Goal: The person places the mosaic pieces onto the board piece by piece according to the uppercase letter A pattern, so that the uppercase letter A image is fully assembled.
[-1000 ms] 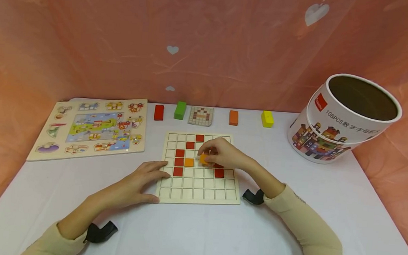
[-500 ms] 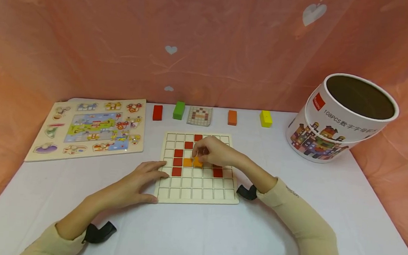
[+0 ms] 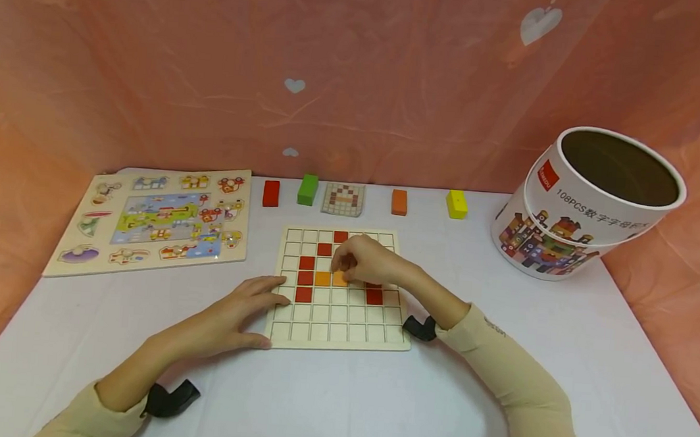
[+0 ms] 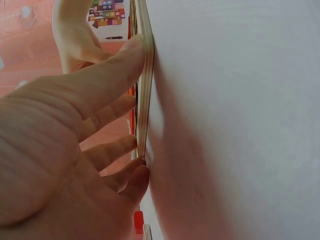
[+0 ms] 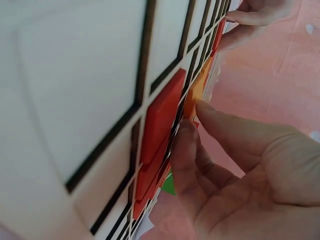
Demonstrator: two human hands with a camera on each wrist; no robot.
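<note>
A pale wooden grid board (image 3: pixel 339 329) lies flat on the table, with several red tiles (image 3: pixel 306 278) in its cells. Two orange square tiles sit side by side in one row; the left orange tile (image 3: pixel 323 279) is uncovered. At the right one, an orange tile (image 3: pixel 340 279), my right hand (image 3: pixel 371 260) pinches with thumb and index finger, partly hiding it and the cells behind. In the right wrist view, the thumb tip touches this orange tile (image 5: pixel 196 92). My left hand (image 3: pixel 236 315) rests with spread fingers along the board's left edge, holding no tile; its thumb touches the near corner.
Along the back stand a red block (image 3: pixel 271 193), a green block (image 3: pixel 307 190), an orange block (image 3: pixel 399 202) and a yellow block (image 3: pixel 457 204). A small pattern card (image 3: pixel 344 199) lies among them. A knobbed wooden puzzle (image 3: pixel 237 210) is left; a white bucket (image 3: pixel 514 223) stands right.
My right hand has moved left with the orange tile, which now lies flat in the cell beside the other orange tile. The left hand has stayed at the board's edge.
</note>
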